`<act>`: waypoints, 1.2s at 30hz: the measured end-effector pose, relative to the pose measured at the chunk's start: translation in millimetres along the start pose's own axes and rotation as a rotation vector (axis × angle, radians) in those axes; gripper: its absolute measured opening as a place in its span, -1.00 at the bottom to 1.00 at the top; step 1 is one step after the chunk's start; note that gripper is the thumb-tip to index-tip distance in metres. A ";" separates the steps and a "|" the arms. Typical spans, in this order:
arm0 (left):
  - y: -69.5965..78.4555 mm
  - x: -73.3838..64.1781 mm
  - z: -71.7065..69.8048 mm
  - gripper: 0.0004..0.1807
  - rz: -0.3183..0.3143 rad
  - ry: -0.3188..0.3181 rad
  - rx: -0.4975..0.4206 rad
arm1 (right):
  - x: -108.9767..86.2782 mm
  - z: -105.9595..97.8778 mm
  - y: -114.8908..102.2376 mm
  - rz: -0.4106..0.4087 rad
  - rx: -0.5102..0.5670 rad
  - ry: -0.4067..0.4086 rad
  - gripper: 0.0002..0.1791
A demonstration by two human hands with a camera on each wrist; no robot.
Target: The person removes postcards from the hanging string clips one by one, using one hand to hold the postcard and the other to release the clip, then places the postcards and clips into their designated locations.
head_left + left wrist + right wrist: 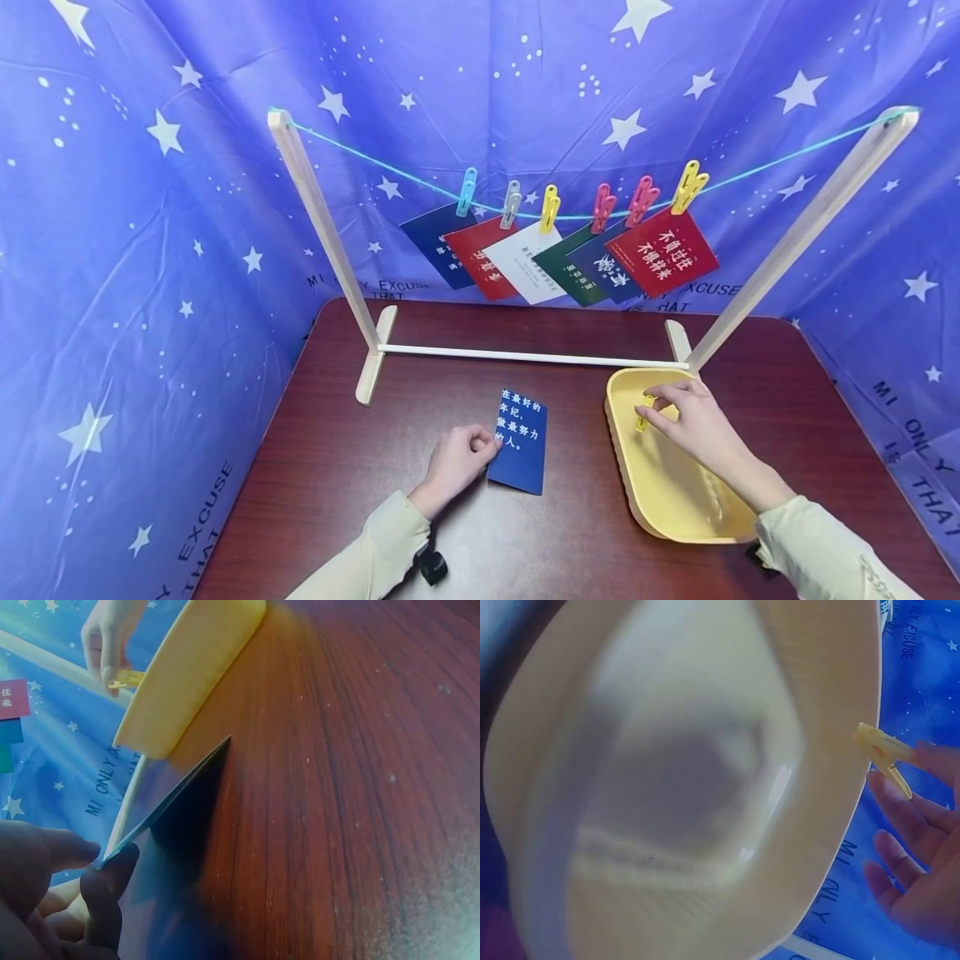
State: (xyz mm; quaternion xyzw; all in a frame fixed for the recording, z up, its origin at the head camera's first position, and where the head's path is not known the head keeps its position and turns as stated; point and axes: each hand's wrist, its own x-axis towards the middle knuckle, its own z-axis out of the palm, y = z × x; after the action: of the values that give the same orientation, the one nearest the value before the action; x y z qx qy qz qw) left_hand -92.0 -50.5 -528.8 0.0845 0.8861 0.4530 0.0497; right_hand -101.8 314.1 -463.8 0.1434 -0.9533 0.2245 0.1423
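Observation:
Between thumb and fingers my left hand (459,458) pinches the left edge of a dark blue card (522,454) with white Chinese writing. The left wrist view shows this card (176,796) edge-on, tilted up from the table. Over the far part of a yellow plastic basket (625,492), my right hand (701,425) holds a yellow clothespin (642,415) by thumb and fingertips. Seen from the right wrist, the clothespin (886,754) has one handle leg under the thumb, and the other fingers (900,862) are loosely bent.
A wooden frame (330,233) stands at the back, with a turquoise string (375,161) between its posts. Several cards hang there from coloured clothespins, a red card (663,252) rightmost. A white rod (525,356) joins the feet. Blue starry cloth (187,250) surrounds the brown table (322,450).

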 end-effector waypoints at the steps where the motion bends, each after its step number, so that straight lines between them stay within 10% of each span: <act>1: -0.4 -0.3 0.4 -0.84 -0.005 0.003 0.021 | -0.6 0.4 0.2 -0.001 0.000 -0.002 -0.72; 36: -9.5 -1.4 1.2 -0.81 -0.030 -0.091 0.149 | -21.2 7.3 -1.3 0.064 -0.089 -0.383 -0.72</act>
State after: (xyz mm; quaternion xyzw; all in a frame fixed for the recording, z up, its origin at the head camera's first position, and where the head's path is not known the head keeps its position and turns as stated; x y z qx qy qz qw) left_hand -91.5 -55.3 -537.2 0.0950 0.9154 0.3805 0.0901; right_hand -83.5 314.0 -476.6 0.1466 -0.9760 0.1553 -0.0429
